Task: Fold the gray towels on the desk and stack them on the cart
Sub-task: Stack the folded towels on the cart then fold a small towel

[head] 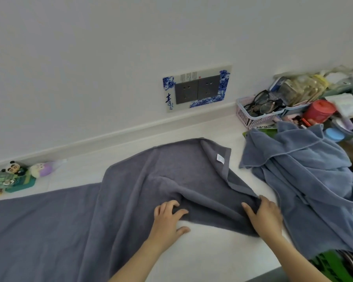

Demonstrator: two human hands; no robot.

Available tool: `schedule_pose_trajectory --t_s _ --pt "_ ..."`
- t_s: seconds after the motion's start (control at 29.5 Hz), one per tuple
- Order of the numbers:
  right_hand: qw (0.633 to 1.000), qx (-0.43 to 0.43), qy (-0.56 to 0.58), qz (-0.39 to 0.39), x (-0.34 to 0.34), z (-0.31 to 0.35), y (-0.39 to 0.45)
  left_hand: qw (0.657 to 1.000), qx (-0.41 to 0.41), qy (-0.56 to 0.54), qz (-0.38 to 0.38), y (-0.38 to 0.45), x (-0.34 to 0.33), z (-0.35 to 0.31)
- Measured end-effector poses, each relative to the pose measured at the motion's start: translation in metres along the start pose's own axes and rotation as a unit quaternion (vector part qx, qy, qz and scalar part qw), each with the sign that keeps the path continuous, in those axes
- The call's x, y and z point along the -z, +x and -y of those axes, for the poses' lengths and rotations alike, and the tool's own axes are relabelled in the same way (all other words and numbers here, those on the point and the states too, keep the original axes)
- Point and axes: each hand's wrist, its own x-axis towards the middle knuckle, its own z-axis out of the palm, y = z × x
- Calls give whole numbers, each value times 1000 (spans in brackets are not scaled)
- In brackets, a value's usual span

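A large dark gray towel (130, 192) lies spread over the white desk (208, 249), its right end folded back with a small white label showing. My left hand (167, 218) pinches the towel's near edge between fingers and thumb. My right hand (265, 214) grips a bunched fold of the same towel further right. A pile of bluer gray towels (306, 171) lies crumpled at the right of the desk. The cart is not in view.
A pink basket (251, 117) holding glasses, a red jar (320, 110) and other clutter crowd the desk's back right. Small toys and a green box (14, 178) sit at the back left. A wall socket panel (198, 88) is on the wall behind.
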Motion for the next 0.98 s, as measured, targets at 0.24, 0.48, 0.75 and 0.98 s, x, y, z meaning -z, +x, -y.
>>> schedule_pose_trajectory --t_s 0.24,0.48,0.75,0.98 --pt "985 -34 154 63 18 -12 -4 999 -12 -19 31 24 8 -27" --pt "977 -62 202 36 58 -43 7 922 -11 -244 302 24 31 -77" --pt "977 84 189 62 67 -20 -32 856 110 -478 161 47 28 -121" --pt "936 249 152 196 68 6 -61 651 246 -700 159 60 22 -143"
